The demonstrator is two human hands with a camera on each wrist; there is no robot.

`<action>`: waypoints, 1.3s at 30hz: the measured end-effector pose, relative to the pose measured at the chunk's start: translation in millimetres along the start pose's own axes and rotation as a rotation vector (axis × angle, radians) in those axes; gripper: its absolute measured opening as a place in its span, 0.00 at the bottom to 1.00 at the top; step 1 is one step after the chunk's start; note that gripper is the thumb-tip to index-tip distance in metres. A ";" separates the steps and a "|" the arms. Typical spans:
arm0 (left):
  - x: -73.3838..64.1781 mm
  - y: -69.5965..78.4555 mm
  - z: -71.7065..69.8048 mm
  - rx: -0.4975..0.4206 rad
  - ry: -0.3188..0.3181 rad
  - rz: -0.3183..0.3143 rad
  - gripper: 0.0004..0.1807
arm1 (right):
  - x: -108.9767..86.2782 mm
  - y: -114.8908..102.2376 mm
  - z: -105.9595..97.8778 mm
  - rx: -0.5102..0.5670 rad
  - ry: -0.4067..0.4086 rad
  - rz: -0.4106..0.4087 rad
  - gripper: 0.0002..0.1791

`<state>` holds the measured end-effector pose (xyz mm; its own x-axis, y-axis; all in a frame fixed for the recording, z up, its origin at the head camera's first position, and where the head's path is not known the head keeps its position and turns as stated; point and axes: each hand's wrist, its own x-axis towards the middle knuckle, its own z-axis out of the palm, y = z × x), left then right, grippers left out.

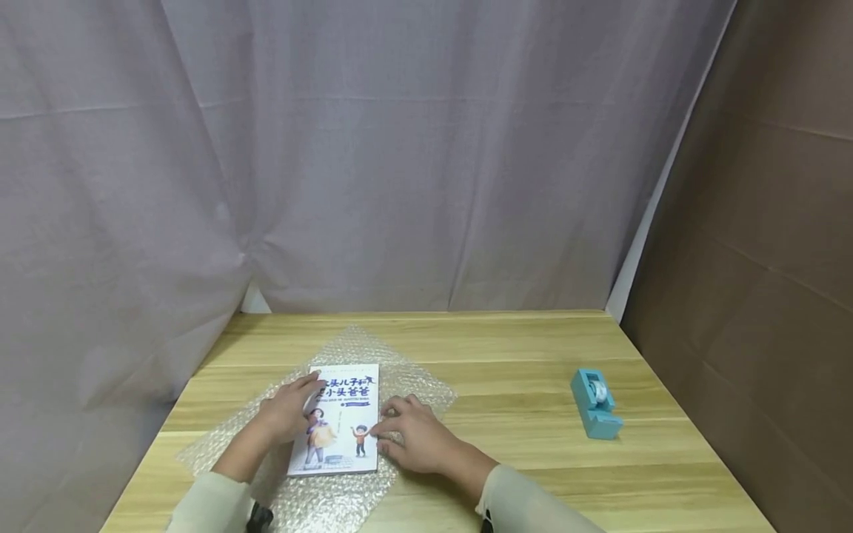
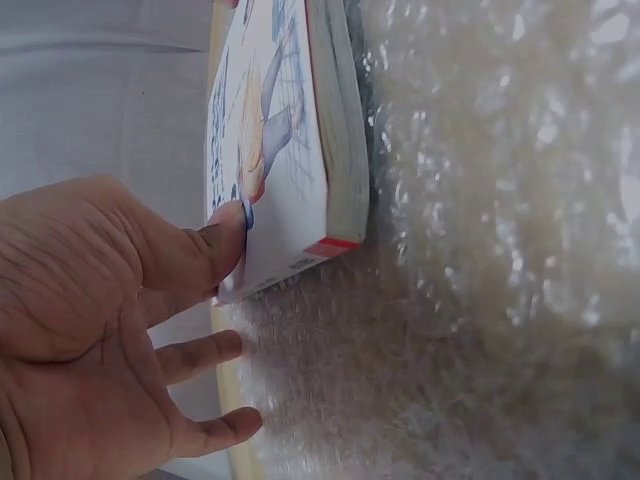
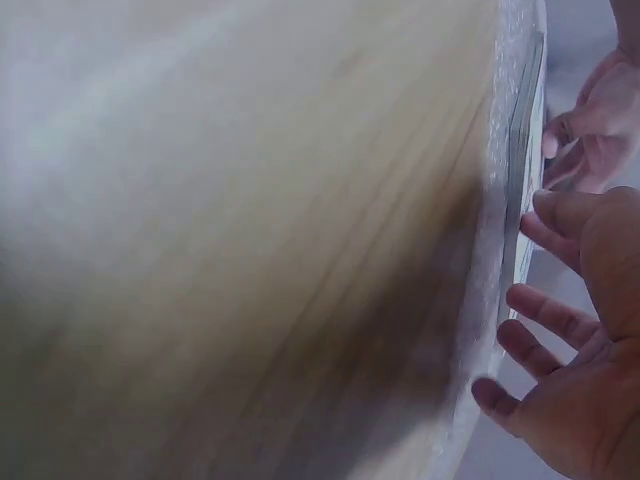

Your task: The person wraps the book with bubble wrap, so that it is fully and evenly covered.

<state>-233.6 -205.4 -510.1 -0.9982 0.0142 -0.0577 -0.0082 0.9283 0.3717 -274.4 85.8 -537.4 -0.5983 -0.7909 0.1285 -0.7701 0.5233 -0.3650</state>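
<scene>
A white paperback book with cartoon figures and blue lettering lies face up on a sheet of bubble wrap. At its left edge, my left hand pinches the spine side, thumb on the cover and index finger at the edge; the other fingers spread over the wrap. My right hand is at the opposite edge, with thumb and index fingertips touching the book's side. In the right wrist view the remaining fingers hang loosely bent beside the pages.
A teal tape dispenser with a roll of clear tape stands on the right part of the wooden table. Grey cloth hangs behind the table, and a brown panel borders its right side.
</scene>
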 end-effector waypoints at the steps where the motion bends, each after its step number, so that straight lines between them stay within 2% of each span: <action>1: -0.2 -0.1 -0.4 -0.005 -0.002 0.001 0.39 | 1.5 1.3 0.3 -0.004 0.002 0.001 0.17; 5: 0.4 0.0 -1.5 -0.017 -0.015 0.005 0.39 | 6.2 5.4 2.2 -0.026 0.005 0.003 0.21; 10: 0.1 1.3 -5.0 -0.016 -0.012 -0.002 0.38 | 10.4 9.1 3.8 -0.049 0.002 -0.037 0.27; 20: 5.1 -0.9 -2.9 -0.007 -0.022 -0.011 0.38 | 11.4 19.7 7.0 -0.056 -0.063 -0.053 0.34; 26: 6.5 -3.2 -2.4 0.013 -0.026 -0.018 0.39 | 11.6 20.4 7.2 -0.042 -0.071 -0.055 0.34; 39: 5.1 -5.1 -6.0 -0.022 -0.030 0.000 0.39 | 10.6 19.6 9.8 -0.044 -0.086 -0.026 0.36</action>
<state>-239.0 -212.3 -506.6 -0.9960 0.0254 -0.0859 -0.0103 0.9200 0.3917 -293.6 84.6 -552.3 -0.5585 -0.8275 0.0567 -0.7950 0.5146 -0.3212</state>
